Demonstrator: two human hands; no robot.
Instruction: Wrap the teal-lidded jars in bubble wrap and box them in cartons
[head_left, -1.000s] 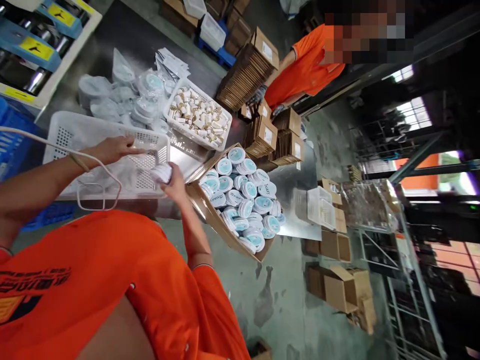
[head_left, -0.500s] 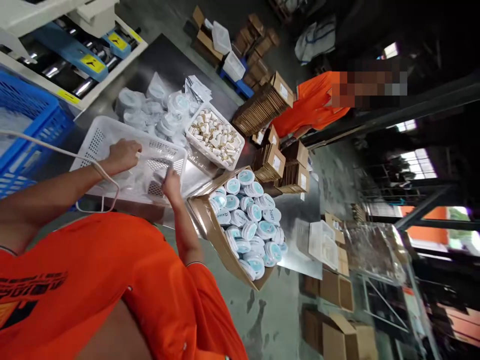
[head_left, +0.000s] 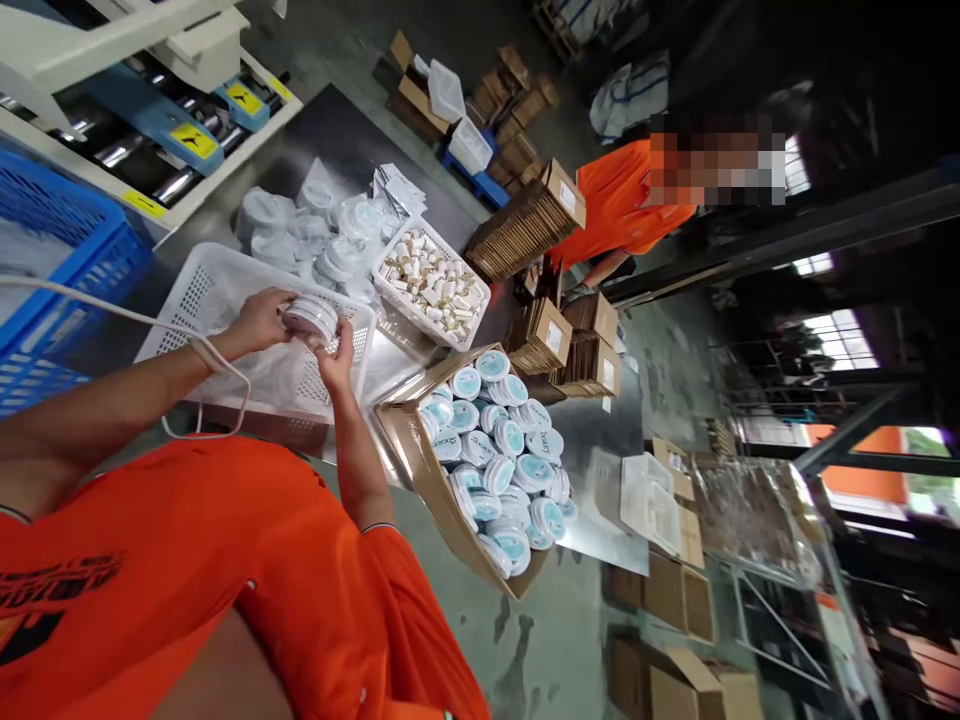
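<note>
Above the white perforated basket [head_left: 176, 300], both of my hands hold one round, flat plastic tub [head_left: 313, 316]. My left hand [head_left: 264, 318] grips its left side, and my right hand [head_left: 337, 358] has its fingers closed on the lower right side. Clear plastic bags [head_left: 259, 372] lie inside the basket beneath. Beyond it, several bagged tubs [head_left: 345, 250] are heaped on the metal table. To the right, a cardboard box [head_left: 431, 480] is full of round white tubs with light-blue lids [head_left: 499, 470].
A small white basket [head_left: 469, 338] holds many white-and-gold pieces. Stacks of folded cartons [head_left: 525, 215] stand farther back, near a person in orange [head_left: 607, 205]. A blue crate [head_left: 112, 240] and roller conveyor [head_left: 172, 180] are at left. A white cord [head_left: 244, 400] crosses by my left forearm.
My hands have come together and risen a little from the basket. The round tub now shows clearly between them. The other person's arm has shifted near the cartons.
</note>
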